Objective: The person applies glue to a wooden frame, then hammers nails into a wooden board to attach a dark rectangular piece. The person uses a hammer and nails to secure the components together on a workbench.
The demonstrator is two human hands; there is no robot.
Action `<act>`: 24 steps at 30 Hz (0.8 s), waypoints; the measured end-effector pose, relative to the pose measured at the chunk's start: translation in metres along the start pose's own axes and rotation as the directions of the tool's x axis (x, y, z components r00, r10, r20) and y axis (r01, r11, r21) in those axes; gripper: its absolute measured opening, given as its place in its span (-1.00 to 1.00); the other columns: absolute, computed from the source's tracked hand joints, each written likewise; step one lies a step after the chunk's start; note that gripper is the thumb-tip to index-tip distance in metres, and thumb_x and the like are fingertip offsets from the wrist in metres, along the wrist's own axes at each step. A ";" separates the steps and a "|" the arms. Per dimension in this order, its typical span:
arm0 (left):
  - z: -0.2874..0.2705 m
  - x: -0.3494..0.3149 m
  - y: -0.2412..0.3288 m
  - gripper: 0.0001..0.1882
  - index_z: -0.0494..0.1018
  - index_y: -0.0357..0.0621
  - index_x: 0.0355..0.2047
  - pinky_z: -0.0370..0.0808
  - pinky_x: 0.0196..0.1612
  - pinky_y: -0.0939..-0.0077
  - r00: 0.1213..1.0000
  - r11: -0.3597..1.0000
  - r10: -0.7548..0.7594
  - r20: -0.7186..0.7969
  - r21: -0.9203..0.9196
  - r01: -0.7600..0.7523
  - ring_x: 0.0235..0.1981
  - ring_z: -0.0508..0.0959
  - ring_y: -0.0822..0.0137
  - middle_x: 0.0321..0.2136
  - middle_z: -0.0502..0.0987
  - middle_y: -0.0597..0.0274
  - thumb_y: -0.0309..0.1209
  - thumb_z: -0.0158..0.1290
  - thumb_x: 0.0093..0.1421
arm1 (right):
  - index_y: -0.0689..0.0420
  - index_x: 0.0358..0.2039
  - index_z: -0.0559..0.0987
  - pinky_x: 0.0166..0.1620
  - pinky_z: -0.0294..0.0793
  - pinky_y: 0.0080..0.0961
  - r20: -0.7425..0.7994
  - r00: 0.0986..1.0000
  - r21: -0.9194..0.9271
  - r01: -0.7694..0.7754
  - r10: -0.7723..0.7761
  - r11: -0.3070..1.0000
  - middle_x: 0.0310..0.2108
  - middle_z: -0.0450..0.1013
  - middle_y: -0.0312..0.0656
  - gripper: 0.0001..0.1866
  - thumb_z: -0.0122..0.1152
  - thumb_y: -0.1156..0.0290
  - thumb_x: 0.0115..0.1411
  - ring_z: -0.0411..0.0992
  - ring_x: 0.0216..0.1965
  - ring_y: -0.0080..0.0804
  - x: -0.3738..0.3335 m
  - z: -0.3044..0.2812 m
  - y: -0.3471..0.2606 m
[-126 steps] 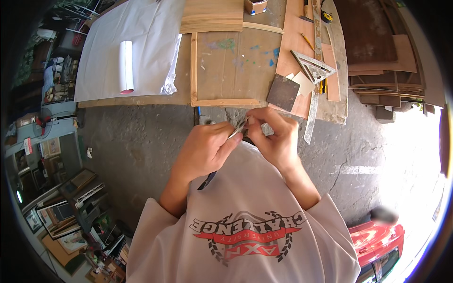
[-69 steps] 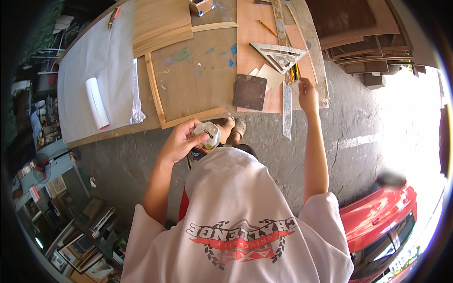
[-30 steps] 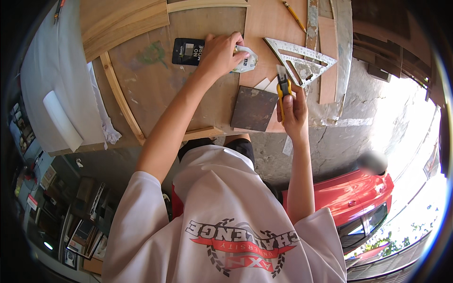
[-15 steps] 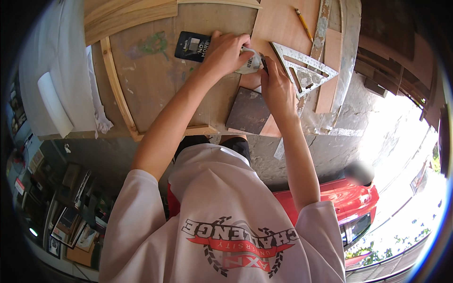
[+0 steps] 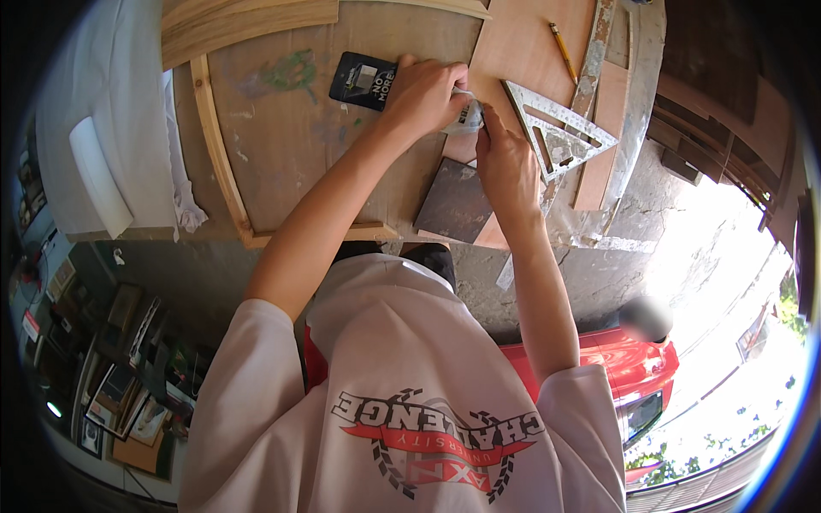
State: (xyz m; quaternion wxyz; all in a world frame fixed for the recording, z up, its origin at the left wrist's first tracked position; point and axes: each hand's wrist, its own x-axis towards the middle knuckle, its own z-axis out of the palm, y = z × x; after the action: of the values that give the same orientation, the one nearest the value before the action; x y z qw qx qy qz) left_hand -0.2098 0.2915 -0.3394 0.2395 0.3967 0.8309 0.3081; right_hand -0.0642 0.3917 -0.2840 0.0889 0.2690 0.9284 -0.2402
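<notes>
On the work table, my left hand (image 5: 425, 96) is closed, thumb and fingers pinching a pale packet (image 5: 468, 115). A black package (image 5: 363, 81) with light print sticks out from under this hand on its left; whether the two are joined is hidden. My right hand (image 5: 507, 162) is closed at the packet's right edge, with its index finger reaching to that edge. What lies inside its fingers I cannot make out. A dark square board (image 5: 456, 201) lies just below the packet, and a metal triangular square (image 5: 560, 132) sits right of my right hand.
A yellow pencil (image 5: 564, 53) rests on a plywood sheet (image 5: 513, 51) at the far side. Wooden strips (image 5: 215, 145) frame the table's left part, and a white cloth (image 5: 98, 103) drapes its left end. Beyond the near edge, a red car (image 5: 629, 363) stands at the lower right.
The view has shifted slightly, moving the table's things a little to the right. A dark object seen at my right fingertips before is no longer visible. My left hand keeps its pinch on the packet.
</notes>
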 end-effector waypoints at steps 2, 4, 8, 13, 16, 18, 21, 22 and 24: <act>0.001 0.000 0.001 -0.79 0.53 -0.08 -0.36 0.26 -0.12 0.20 0.999 1.000 0.009 -0.036 0.008 -0.009 -0.36 0.61 0.07 -0.44 0.64 0.13 -0.25 0.25 0.11 | 0.13 0.12 0.53 -0.34 0.54 -0.01 0.000 1.000 0.008 -0.002 0.002 1.000 -0.42 0.55 0.19 -0.62 0.17 0.47 0.28 0.57 -0.38 0.17 0.001 0.000 0.000; 0.002 0.000 0.001 -0.80 0.54 -0.07 -0.37 0.26 -0.12 0.20 0.999 1.000 0.007 -0.045 0.012 -0.006 -0.36 0.61 0.07 -0.46 0.63 0.13 -0.25 0.25 0.11 | 0.13 0.11 0.54 -0.36 0.53 0.00 0.017 1.000 -0.024 -0.012 0.012 1.000 -0.44 0.55 0.19 -0.63 0.17 0.47 0.28 0.57 -0.39 0.17 0.001 0.001 0.001; 0.002 0.001 0.003 -0.81 0.55 -0.06 -0.38 0.28 -0.11 0.19 0.999 0.999 -0.016 -0.028 0.028 0.017 -0.38 0.61 0.07 -0.48 0.63 0.13 -0.25 0.24 0.12 | 0.12 0.13 0.54 -0.39 0.52 -0.01 0.015 1.000 -0.032 -0.010 0.010 0.999 -0.46 0.54 0.17 -0.62 0.17 0.48 0.28 0.57 -0.42 0.14 0.000 0.004 0.003; 0.002 0.001 0.006 -0.80 0.55 -0.06 -0.39 0.28 -0.10 0.21 0.999 0.998 -0.037 -0.018 0.042 0.038 -0.40 0.61 0.10 -0.49 0.63 0.12 -0.24 0.27 0.12 | 0.13 0.19 0.46 -0.44 0.53 -0.02 0.017 0.999 -0.054 0.028 -0.027 0.998 -0.51 0.53 0.12 -0.53 0.14 0.50 0.25 0.56 -0.49 0.10 -0.007 0.007 0.008; 0.001 0.001 0.006 -0.79 0.55 -0.05 -0.38 0.29 -0.11 0.23 0.998 0.997 -0.057 0.007 0.045 0.057 -0.40 0.61 0.11 -0.50 0.62 0.13 -0.23 0.28 0.11 | 0.13 0.23 0.41 -0.46 0.53 -0.02 0.020 0.999 -0.074 0.048 -0.046 0.996 -0.52 0.53 0.11 -0.49 0.11 0.52 0.24 0.56 -0.51 0.09 -0.011 0.007 0.009; 0.001 0.001 0.006 -0.79 0.55 -0.05 -0.39 0.29 -0.11 0.23 0.999 0.998 -0.050 -0.011 0.037 0.051 -0.41 0.61 0.11 -0.51 0.62 0.13 -0.23 0.28 0.11 | 0.12 0.24 0.40 -0.46 0.54 -0.02 0.044 0.999 -0.098 0.031 -0.027 0.995 -0.51 0.53 0.11 -0.48 0.09 0.52 0.24 0.56 -0.50 0.10 -0.016 0.006 0.010; 0.001 0.000 0.006 -0.79 0.55 -0.05 -0.39 0.29 -0.10 0.23 0.999 0.998 -0.050 -0.013 0.033 0.050 -0.41 0.61 0.11 -0.51 0.62 0.13 -0.22 0.29 0.11 | 0.10 0.26 0.39 -0.45 0.54 -0.01 0.086 0.996 -0.135 -0.004 0.016 0.991 -0.50 0.53 0.11 -0.47 0.07 0.52 0.25 0.57 -0.50 0.11 -0.023 0.004 0.010; 0.001 0.000 0.006 -0.79 0.55 -0.05 -0.39 0.29 -0.10 0.23 0.999 0.998 -0.051 -0.009 0.032 0.052 -0.41 0.61 0.11 -0.52 0.62 0.13 -0.22 0.29 0.11 | 0.09 0.26 0.39 -0.46 0.55 0.00 0.085 0.996 -0.145 -0.008 0.020 0.989 -0.50 0.53 0.11 -0.47 0.07 0.52 0.25 0.57 -0.50 0.11 -0.025 0.004 0.010; 0.002 0.000 0.006 -0.81 0.58 -0.04 -0.40 0.31 -0.08 0.22 0.998 0.998 -0.050 -0.028 0.036 0.051 -0.39 0.63 0.17 -0.52 0.63 0.18 -0.26 0.31 0.08 | 0.07 0.27 0.39 -0.46 0.54 0.01 0.077 0.997 -0.152 -0.010 0.022 0.988 -0.50 0.53 0.11 -0.46 0.07 0.52 0.24 0.57 -0.50 0.12 -0.028 0.005 0.011</act>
State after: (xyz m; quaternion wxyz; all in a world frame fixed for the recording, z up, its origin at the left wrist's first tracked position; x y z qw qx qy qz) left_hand -0.2052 0.2946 -0.3371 0.2286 0.3754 0.8493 0.2923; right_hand -0.0342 0.3851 -0.2842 0.1474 0.2593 0.9377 -0.1784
